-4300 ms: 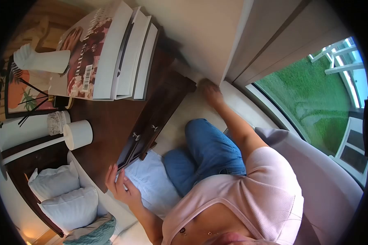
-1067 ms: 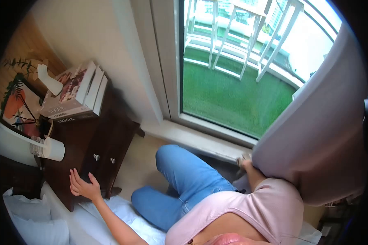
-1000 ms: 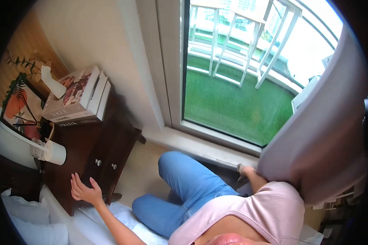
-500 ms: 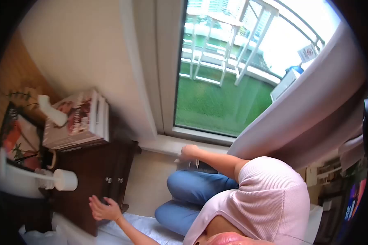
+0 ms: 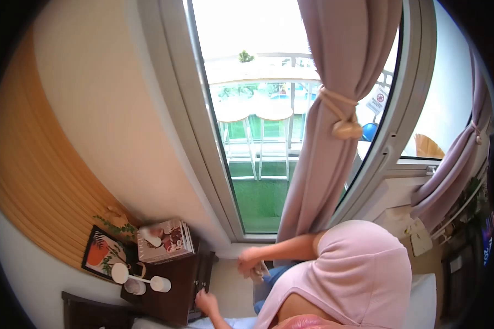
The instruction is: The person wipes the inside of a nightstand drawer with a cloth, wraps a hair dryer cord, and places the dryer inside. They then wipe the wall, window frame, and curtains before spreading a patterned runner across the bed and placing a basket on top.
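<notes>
My left hand point(image 5: 206, 301) is at the front of the dark wooden nightstand point(image 5: 173, 304), close beside its small drawer knobs point(image 5: 196, 282). Its fingers look curled, but what they hold, if anything, cannot be made out. My right hand point(image 5: 250, 260) is closed around a pale, crumpled-looking thing point(image 5: 262, 272) too blurred to name, held above my knees in blue jeans point(image 5: 277, 272). On the nightstand stand a stack of magazines point(image 5: 167, 241), a white lamp point(image 5: 160, 283) with two round ends, and a glass jar point(image 5: 135, 286).
A framed picture point(image 5: 101, 252) and a green plant point(image 5: 118, 227) stand behind the lamp. Ahead, a glass door point(image 5: 258, 203) shows stools point(image 5: 271, 115) on a balcony. A tied pink curtain point(image 5: 324, 159) hangs at the door. White bedding point(image 5: 239, 323) lies below my left arm.
The view has tilted up, showing more of the door and curtains. My left hand, open with fingers spread before, now has curled fingers by the drawer knobs. My right hand still holds the pale thing.
</notes>
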